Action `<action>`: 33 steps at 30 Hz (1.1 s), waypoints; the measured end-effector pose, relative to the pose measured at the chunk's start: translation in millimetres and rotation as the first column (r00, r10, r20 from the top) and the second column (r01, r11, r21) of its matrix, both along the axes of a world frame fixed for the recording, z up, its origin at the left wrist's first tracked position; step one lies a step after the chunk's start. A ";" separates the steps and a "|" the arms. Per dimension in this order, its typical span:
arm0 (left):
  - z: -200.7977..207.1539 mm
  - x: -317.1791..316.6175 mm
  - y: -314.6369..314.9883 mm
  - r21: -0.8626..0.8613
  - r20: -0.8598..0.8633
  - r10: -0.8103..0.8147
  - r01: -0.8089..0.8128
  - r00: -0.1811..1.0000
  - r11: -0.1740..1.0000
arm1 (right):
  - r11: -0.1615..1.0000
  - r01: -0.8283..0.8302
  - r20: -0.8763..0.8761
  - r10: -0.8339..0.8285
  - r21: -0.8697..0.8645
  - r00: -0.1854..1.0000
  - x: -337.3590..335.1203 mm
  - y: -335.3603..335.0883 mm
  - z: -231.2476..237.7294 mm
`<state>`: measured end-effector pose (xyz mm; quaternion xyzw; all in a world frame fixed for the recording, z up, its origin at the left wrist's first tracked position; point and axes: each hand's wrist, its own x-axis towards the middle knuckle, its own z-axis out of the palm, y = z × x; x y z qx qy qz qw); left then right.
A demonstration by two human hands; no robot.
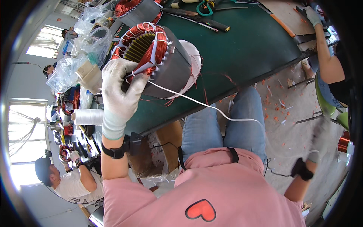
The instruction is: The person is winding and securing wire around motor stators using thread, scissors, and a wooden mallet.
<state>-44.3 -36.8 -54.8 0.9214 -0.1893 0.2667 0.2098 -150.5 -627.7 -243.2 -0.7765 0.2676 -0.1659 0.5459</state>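
Note:
A motor stator with a grey cylindrical core and red copper windings lies tilted on the green table. White cord is laced round its winding ring. My gloved left hand grips the near edge of that ring, thumb and fingers closed on it. From beside the thumb a white lacing cord runs out over my lap to the right and fades toward my right hand. That hand is stretched far out to the right, smeared by motion, so its fingers cannot be made out. A white round pad sits behind the core.
Another stator, scissors and several tools lie along the far side of the green table. Clear plastic bags and a white thread spool are at left. A cardboard box stands below. Co-workers sit left and right.

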 end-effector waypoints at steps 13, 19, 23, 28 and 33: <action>70.8 35.5 -0.8 0.273 -0.427 -0.089 0.222 0.900 0.936 | 0.184 -0.847 0.194 0.929 0.498 0.316 121.8 379.6 156.5; 129.1 35.4 51.1 0.701 0.065 -0.073 0.006 0.995 0.713 | 0.011 -0.881 0.437 0.866 0.472 0.245 112.3 358.3 150.9; 120.7 14.4 5.0 0.437 0.051 -0.133 0.098 0.990 0.894 | -0.233 -0.699 0.573 0.763 0.676 0.299 113.3 360.7 132.2; 65.4 43.4 5.3 0.594 -0.159 -0.272 0.312 0.949 0.741 | -0.016 -0.804 0.458 0.828 0.595 0.323 105.6 376.8 144.5; 120.8 42.2 49.3 0.666 0.169 0.013 -0.124 0.986 0.735 | -0.265 -0.790 0.517 0.852 0.553 0.076 104.2 326.5 132.2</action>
